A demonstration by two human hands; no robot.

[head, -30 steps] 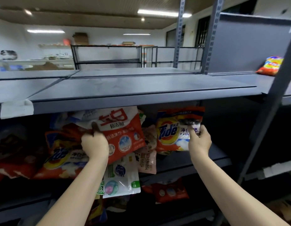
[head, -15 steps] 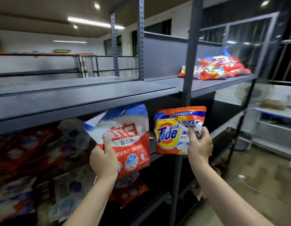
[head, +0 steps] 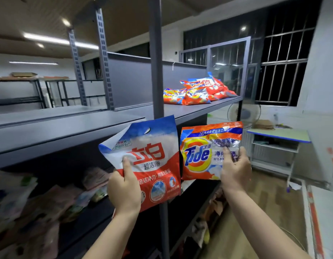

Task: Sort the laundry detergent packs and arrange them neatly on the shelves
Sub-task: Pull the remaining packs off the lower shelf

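Note:
My left hand (head: 123, 189) grips a red, white and blue detergent pack (head: 152, 156) by its lower left corner, held upright in front of the shelf post. Beside it, my right hand (head: 234, 171) holds an orange Tide pack (head: 201, 152) by its right side. Both packs hang in the air, apart from the shelves. On the upper grey shelf (head: 190, 109) to the right lies a pile of sorted packs (head: 197, 90), orange ones in front and red ones behind. A jumble of mixed packs (head: 40, 202) fills the dark lower shelf at left.
A grey upright post (head: 156, 62) stands just behind the held packs. The near upper shelf board (head: 59, 128) at left is bare. A floor fan (head: 244, 114) and a small desk (head: 277, 135) stand at right by the barred window.
Both hands pulled their packs out of the lower shelf and raised them. My view swung right, bringing the pile on the upper shelf nearer.

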